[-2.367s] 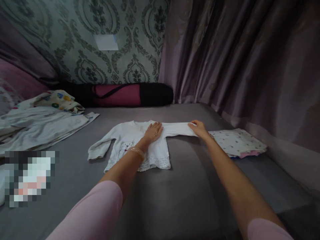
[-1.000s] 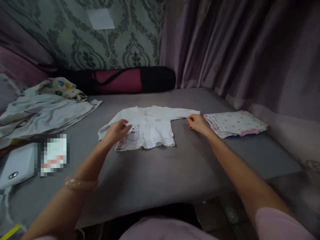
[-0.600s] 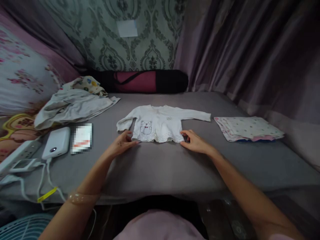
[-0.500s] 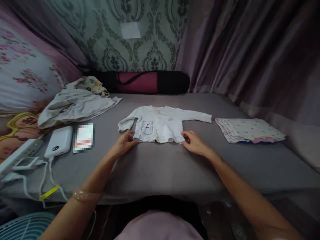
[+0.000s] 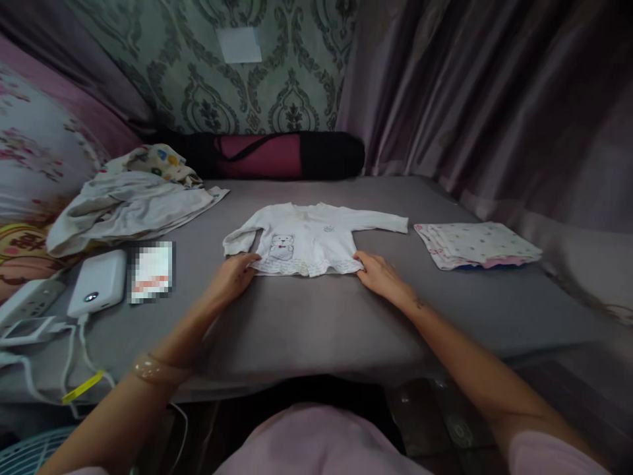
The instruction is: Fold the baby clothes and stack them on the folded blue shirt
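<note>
A small white long-sleeved baby shirt (image 5: 309,237) with a bear picture lies spread on the grey bed surface (image 5: 306,323), collar away from me. My left hand (image 5: 237,272) pinches the left corner of its hem, thumb and fingers closed on the cloth. At the right hem corner my right hand (image 5: 373,269) grips the fabric in the same way. The shirt's right sleeve stretches out straight, while the left one bends down toward me.
Folded printed clothes (image 5: 477,245) lie at right, a crumpled clothes pile (image 5: 133,204) at left. Nearer on the left are a white power bank (image 5: 99,284), a blurred packet (image 5: 151,272), a power strip (image 5: 30,300) and cables. A black-and-red roll bag (image 5: 262,156) lies along the wall.
Both hands have closed on the hem corners, and the hem looks pulled straighter and wider. The whole view has shifted slightly, so things appear further left and higher.
</note>
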A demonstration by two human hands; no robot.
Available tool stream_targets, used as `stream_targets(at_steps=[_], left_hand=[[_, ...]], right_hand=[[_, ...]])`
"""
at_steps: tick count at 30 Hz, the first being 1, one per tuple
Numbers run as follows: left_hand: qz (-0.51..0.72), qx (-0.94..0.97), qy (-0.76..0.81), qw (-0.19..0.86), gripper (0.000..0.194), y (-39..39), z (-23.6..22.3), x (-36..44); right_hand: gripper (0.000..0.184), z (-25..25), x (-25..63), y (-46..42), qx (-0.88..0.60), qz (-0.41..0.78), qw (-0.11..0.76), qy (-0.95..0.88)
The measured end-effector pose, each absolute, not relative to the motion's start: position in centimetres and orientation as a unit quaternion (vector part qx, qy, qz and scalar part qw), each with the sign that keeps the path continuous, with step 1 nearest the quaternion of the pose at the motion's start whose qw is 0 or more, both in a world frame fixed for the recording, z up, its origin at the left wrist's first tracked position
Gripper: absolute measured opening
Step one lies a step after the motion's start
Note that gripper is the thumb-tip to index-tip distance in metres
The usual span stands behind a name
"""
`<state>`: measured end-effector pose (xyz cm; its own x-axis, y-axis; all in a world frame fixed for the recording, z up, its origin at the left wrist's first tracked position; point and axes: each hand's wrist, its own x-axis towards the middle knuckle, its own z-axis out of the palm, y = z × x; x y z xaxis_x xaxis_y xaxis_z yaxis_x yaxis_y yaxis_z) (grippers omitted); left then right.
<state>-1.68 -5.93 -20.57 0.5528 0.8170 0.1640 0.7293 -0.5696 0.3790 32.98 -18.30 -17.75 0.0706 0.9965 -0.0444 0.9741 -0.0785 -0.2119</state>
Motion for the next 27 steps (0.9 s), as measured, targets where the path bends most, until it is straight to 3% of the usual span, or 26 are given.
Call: stream_targets(at_steps=[7,13,16,18,21,27], left_hand=[[0.146,0.918,0.350,0.114,0.037,-4.2,-21.2,-3.9],[0.165,0.932,0.307,0.101,0.035,-3.3,-20.4,-5.3],[0.207,0.929,0.301,0.062,0.036,-4.0,-18.7,-2.5],[0.217,0.933,0.270,0.095,0.033,-4.9,-18.0,0.6],[0.199,0.942,0.219,0.160,0.033,-6.1,-18.7,5.0],[0.177,0.930,0.280,0.158,0.037,-6.9,-21.8,6.7]], right_hand=[[0.041,-17.3,33.3,-18.5,-0.711,0.095,0.036,-0.696],[0.029,-14.3,35.8,-17.3,-0.650,0.224,-0.001,-0.726],[0.042,-14.5,35.2,-13.3,-0.659,0.145,0.076,-0.734],[0.045,-16.0,34.0,-10.1,-0.668,0.083,0.138,-0.726],[0.059,-18.8,32.2,-7.0,-0.688,0.111,0.102,-0.710],[0.072,-20.5,31.8,-10.1,-0.647,0.133,0.021,-0.751]])
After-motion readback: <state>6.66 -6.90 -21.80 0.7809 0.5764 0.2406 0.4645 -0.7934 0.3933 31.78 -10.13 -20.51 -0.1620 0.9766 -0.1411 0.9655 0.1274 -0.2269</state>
